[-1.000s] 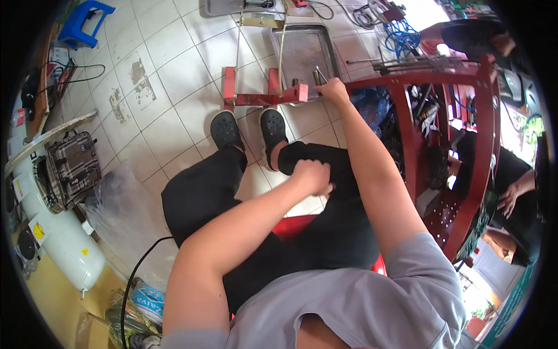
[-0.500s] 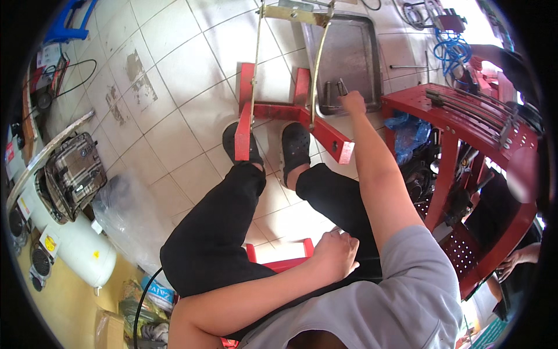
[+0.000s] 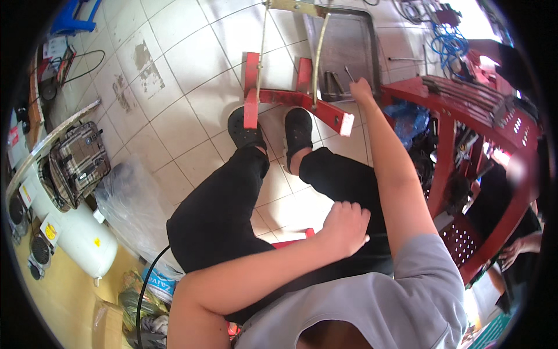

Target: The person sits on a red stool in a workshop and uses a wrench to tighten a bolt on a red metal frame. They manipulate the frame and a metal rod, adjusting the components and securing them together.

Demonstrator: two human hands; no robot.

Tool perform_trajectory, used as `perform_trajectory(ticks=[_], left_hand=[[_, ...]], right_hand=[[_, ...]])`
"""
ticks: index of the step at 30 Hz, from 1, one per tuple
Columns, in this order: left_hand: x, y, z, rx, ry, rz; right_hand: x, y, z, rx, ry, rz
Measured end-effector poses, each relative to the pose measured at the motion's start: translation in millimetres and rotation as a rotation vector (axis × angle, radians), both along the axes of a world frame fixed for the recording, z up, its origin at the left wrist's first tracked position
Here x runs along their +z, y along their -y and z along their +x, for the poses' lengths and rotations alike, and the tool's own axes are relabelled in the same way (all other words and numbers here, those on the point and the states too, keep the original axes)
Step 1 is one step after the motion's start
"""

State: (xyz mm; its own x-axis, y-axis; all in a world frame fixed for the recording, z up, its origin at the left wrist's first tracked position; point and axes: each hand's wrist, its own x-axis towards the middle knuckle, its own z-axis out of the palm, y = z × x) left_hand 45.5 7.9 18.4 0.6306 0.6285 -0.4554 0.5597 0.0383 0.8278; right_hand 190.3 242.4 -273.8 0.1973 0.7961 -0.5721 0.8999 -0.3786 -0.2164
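Note:
My right hand (image 3: 361, 90) is closed on a slim metal tool (image 3: 349, 74), possibly a wrench, over the right side of a grey metal tray (image 3: 367, 43). A few short dark metal pieces (image 3: 333, 84) lie in the tray beside it. My left hand (image 3: 347, 228) is curled above my right thigh, knuckles up; whatever its fingers hold, if anything, is hidden, though a small pale spot shows at its edge. Ahead of my feet stands a red metal stand (image 3: 279, 96) with tall thin metal rods (image 3: 319, 58) rising from its base.
To the right stands a red tool cart (image 3: 447, 139) with long metal bars on top and a blue plastic bag (image 3: 407, 123) inside. Another person's hand (image 3: 511, 250) is beyond it. At left are a white tank (image 3: 87, 244), a plaid bag (image 3: 78, 163) and clear plastic sheeting (image 3: 131, 192).
My right hand has drawn back with the slim tool, away from the short pieces in the tray. My left hand has shifted up and right over my thigh. The whole view has shifted slightly.

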Motion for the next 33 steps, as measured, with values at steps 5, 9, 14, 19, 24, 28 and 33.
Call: perform_trajectory(ticks=[5, 9, 14, 19, 24, 28, 33], left_hand=[[5.3, 8.3, 12.5, -0.033, -0.012, 0.204], [6.8, 11.8, 16.8, -0.039, -0.016, 0.285], [15.0, -16.3, -15.0, -0.111, -0.160, 0.095], [3.9, -29.1, -53.7, 0.374, -0.146, 0.164], [-19.1, 30.5, -23.1, -0.138, -0.581, 0.117], [-17.5, 68.8, 24.7, -0.384, -0.387, 0.070], [22.5, 83.3, 18.9, -0.417, -0.409, 0.035]], right_hand=[[114.0, -29.9, -6.4, -0.058, -0.236, 0.138], [257.8, 19.1, -43.6, -0.059, -0.720, 0.259], [351.6, 132.0, -64.2, -0.154, -1.214, 0.190], [351.0, 189.0, -68.2, -0.180, -1.336, 0.417], [323.7, 202.5, -79.9, 0.165, -1.306, 0.146], [290.3, 217.3, -87.9, 0.248, -1.252, -0.060], [265.8, 217.5, -117.0, 0.045, -1.378, -0.336]])
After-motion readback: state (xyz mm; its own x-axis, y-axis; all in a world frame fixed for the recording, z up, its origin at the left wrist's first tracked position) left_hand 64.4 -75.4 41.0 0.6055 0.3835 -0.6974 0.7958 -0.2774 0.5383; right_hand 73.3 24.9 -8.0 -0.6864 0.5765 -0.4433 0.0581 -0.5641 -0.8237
